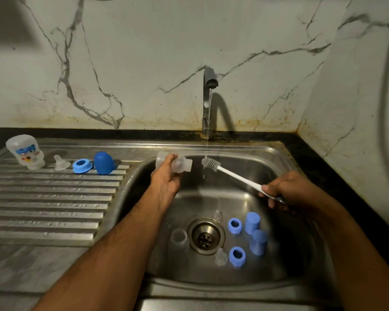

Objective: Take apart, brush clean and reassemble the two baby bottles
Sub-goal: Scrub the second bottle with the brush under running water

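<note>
- The left hand has its grip closed round a clear bottle body, held on its side over the sink basin at about 10 o'clock from the drain, its threaded open neck facing 3 o'clock.
- The right hand has its grip closed round the white handle of a bottle brush; the bristled head sits just beside the bottle neck, apart from it, under a thin stream of water from the tap.
- In the basin lie one more clear bottle body at 9 o'clock from the drain, two clear teats, one at 12 o'clock and one at 5 o'clock, two blue collar rings and two blue caps, all at 3 to 4 o'clock.
- On the ribbed drainboard, in a row along its far edge, stand one printed bottle body upside down, one clear teat, one blue ring and one blue cap.
- Counted: three bottle bodies, three teats, three rings, three caps, one brush.
- The near ribs of the drainboard lie bare; the basin floor between the drain and the tap wall is open, while its right side is crowded with blue parts close to the basin wall.
- A dark tabletop edge borders the sink at the right and rear, below a veined marble-pattern wall.
</note>
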Demonstrator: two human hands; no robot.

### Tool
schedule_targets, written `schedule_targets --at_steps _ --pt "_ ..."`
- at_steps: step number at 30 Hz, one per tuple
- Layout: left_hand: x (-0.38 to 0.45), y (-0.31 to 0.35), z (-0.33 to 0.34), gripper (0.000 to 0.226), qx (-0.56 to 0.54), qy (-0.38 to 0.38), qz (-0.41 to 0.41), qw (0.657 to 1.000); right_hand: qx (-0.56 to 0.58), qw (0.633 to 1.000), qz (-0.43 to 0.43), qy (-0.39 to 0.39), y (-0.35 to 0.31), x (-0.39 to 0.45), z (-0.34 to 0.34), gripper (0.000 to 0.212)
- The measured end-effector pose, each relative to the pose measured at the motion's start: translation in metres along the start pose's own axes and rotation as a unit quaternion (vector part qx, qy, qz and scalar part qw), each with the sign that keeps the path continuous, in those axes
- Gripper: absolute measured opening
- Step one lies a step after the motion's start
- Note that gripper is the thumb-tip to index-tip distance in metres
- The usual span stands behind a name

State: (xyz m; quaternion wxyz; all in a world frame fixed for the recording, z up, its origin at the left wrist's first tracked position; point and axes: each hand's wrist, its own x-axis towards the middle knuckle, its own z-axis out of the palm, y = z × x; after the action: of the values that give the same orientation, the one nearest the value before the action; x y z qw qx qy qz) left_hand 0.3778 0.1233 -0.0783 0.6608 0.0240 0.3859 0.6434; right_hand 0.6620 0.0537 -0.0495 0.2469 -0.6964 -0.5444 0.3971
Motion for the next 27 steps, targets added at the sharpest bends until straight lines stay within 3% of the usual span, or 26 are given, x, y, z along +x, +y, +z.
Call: schedule_targets --at_steps 6,9,14,16,19,27 --pt "0.004 -0.006 -0.002 0.044 -0.009 0.011 0.001 1.0 -0.012 1.0 -0.011 0.021 -0.016 -0.005 0.03 0.039" --pt "0.012 -0.006 -0.002 0.028 -0.001 0.018 0.018 1.0 -0.009 0.999 -0.036 0.02 -0.02 -0.001 0.058 0.034" --pt "0.006 -0.015 0.005 0.05 0.065 -0.037 0.045 0.996 -0.135 0.98 -0.084 0.122 -0.023 0.012 0.084 0.034" --pt "0.007 -0.012 0.003 0.061 0.056 -0.041 0.059 0.996 -0.093 0.987 -0.074 0.107 -0.019 0.017 0.083 0.036" --pt "0.009 -0.004 -0.001 0.059 0.011 -0.039 0.074 0.996 -0.031 0.996 -0.048 0.066 -0.013 0.017 0.075 0.035" --pt "-0.001 -0.011 0.005 0.053 -0.014 -0.034 0.037 0.999 -0.042 0.991 -0.088 0.094 -0.015 0.01 0.068 0.04"
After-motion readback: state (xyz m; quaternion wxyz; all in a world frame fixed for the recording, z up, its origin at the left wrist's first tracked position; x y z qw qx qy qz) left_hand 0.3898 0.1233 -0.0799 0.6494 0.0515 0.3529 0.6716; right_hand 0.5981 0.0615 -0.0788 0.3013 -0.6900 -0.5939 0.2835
